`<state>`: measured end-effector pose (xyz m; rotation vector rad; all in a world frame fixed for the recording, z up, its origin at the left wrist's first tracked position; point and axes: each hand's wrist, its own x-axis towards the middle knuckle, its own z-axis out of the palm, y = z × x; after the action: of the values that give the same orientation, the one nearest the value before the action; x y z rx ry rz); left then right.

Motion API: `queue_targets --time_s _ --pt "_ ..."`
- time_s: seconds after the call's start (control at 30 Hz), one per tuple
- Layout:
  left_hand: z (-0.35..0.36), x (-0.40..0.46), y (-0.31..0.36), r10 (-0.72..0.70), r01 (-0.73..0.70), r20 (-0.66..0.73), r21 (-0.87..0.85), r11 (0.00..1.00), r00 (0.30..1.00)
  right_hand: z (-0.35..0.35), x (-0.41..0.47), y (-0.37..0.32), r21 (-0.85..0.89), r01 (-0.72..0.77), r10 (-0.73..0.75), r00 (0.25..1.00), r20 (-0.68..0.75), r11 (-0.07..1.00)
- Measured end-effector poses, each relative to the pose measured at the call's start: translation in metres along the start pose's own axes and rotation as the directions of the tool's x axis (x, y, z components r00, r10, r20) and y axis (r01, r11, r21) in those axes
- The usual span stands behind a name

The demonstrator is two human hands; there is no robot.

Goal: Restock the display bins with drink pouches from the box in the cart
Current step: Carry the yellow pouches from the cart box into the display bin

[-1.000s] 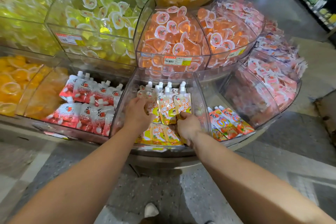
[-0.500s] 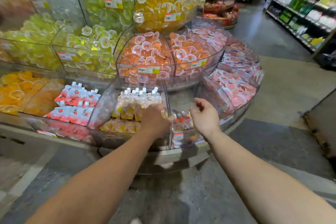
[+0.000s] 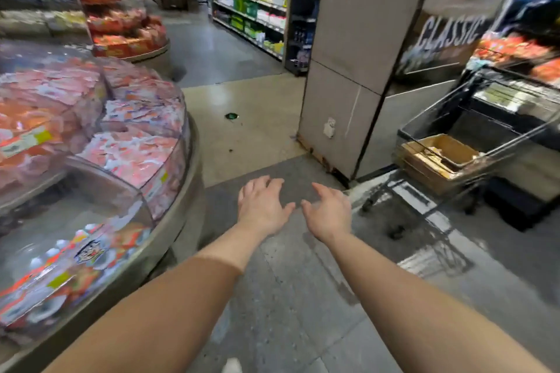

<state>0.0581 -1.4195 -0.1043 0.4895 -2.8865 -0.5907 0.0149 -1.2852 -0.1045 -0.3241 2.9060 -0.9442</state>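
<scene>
We held both hands, left (image 3: 263, 207) and right (image 3: 328, 213), empty with fingers spread. The box (image 3: 436, 160) sat in the cart (image 3: 485, 130) at two o'clock. The bins (image 3: 100, 179) at nine o'clock looked partly stocked; another load seemed due.

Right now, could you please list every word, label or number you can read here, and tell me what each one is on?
"CLASSIC": large white letters on the dark sign beside the grey pillar.
Price tags on the display bins: too blurred to read.
Printing on the drink pouches: blurred, unreadable.
Shelf goods across the aisle: too small to read.
Cardboard box in the cart: no readable text.
</scene>
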Motion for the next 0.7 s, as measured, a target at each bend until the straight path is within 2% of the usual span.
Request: queue_targets --time_s 0.13,0.3,0.57,0.7 --pt "0.044 0.047 0.080 0.169 -0.170 0.098 0.001 0.985 0.981 -0.043 0.035 0.073 -0.009 -0.173 0.172 0.980 -0.098 0.985" --pt "0.096 0.125 0.154 0.323 -0.328 0.173 0.002 0.945 0.930 -0.084 0.107 0.140 -0.005 -0.349 0.342 0.920 -0.191 0.937" --pt "0.138 0.300 0.259 0.467 -0.479 0.254 -0.013 0.878 0.847 -0.146 0.252 0.211 0.112 -0.511 0.520 0.806 -0.281 0.852" --pt "0.162 0.353 0.310 0.511 -0.521 0.297 -0.050 0.852 0.807 -0.163 0.302 0.245 0.159 -0.573 0.592 0.751 -0.293 0.804"
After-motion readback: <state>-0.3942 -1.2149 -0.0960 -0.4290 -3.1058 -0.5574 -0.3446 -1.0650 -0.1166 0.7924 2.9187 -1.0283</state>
